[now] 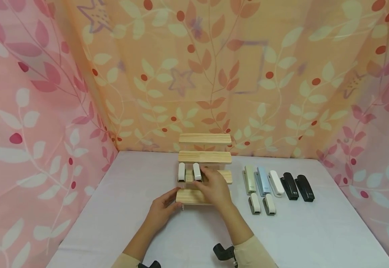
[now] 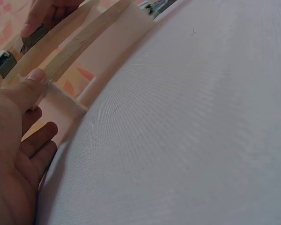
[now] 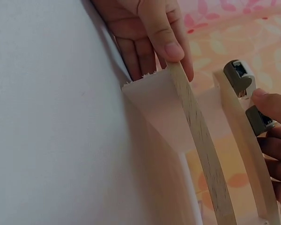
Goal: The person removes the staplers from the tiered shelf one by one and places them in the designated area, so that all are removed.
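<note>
A tiered wooden rack (image 1: 204, 157) with pale side panels stands at the middle of the table. On its second board from the bottom sit two small white-and-grey staplers, a left stapler (image 1: 181, 171) and a right stapler (image 1: 196, 172). My right hand (image 1: 217, 188) pinches the right one between thumb and fingers, seen also in the right wrist view. My left hand (image 1: 162, 209) grips the left end of the lowest board (image 1: 194, 198), its thumb on the wood. In the left wrist view, the right hand partly hides its stapler.
Right of the rack lie a green stapler (image 1: 249, 180), a blue stapler (image 1: 263, 181), a longer white stapler (image 1: 276, 183), black staplers (image 1: 291, 186) and two small white staplers (image 1: 255, 203). Patterned cloth (image 1: 214, 74) hangs behind and at both sides of the white table (image 1: 130, 175).
</note>
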The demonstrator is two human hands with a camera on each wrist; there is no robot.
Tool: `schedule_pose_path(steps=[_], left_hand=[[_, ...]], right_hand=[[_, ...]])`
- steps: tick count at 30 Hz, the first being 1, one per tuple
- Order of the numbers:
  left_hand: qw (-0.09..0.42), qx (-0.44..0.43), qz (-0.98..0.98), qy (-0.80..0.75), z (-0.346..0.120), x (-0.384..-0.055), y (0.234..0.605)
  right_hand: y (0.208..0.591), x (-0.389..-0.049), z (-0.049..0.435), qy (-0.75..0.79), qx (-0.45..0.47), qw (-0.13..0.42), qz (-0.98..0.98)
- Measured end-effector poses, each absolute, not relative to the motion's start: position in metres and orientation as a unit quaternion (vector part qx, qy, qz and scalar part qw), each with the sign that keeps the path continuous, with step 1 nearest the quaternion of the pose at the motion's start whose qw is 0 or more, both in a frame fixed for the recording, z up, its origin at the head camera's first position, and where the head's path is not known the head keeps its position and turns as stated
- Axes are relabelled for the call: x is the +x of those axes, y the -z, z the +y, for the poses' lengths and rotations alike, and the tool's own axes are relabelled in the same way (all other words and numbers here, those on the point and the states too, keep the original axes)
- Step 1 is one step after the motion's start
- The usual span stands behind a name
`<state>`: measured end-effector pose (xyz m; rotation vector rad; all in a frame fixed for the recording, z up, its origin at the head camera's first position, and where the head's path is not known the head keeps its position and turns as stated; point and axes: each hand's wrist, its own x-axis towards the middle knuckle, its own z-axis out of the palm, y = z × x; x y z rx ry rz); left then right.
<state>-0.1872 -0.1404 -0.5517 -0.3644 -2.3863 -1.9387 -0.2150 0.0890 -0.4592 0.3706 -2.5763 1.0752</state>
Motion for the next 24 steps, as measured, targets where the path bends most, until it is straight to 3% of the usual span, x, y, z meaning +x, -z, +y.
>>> schedule_pose_path(steps=[24], left_hand=[[0.020,-0.115,-0.792,0.599,-0.1419,-0.1869,0.5526]], right_hand=[[0.4622,-0.2189,0.0922,-0.391,0.112,0.173,-0.897]])
